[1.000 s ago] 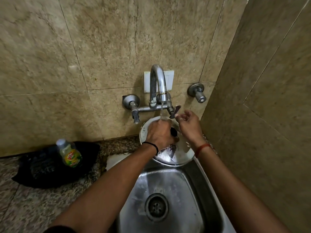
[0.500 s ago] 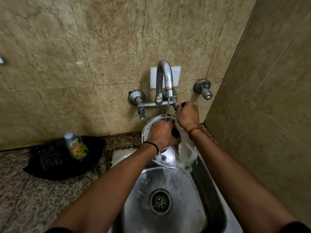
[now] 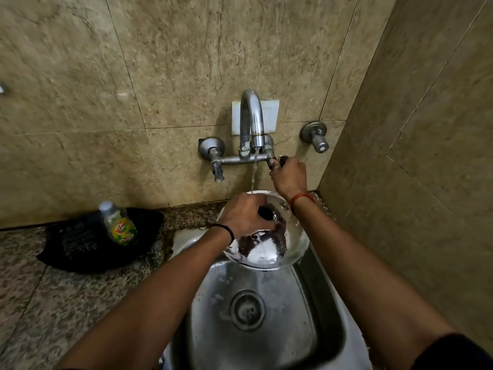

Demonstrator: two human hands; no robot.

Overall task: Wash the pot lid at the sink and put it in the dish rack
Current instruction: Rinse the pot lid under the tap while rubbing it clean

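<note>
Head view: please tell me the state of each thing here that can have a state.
Tap: running, thin stream.
Pot lid: soapy, held over the sink.
Left hand: grips the lid's knob.
Right hand: grips the right tap handle.
Bottle: upright, capped.
Drain: unplugged.

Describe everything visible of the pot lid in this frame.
The pot lid is round, shiny metal with a black knob, its surface streaked with white suds. It is tilted over the far end of the sink, under the tap's thin stream. The left hand grips its knob; the right hand is off it, at the tap handle.
</note>
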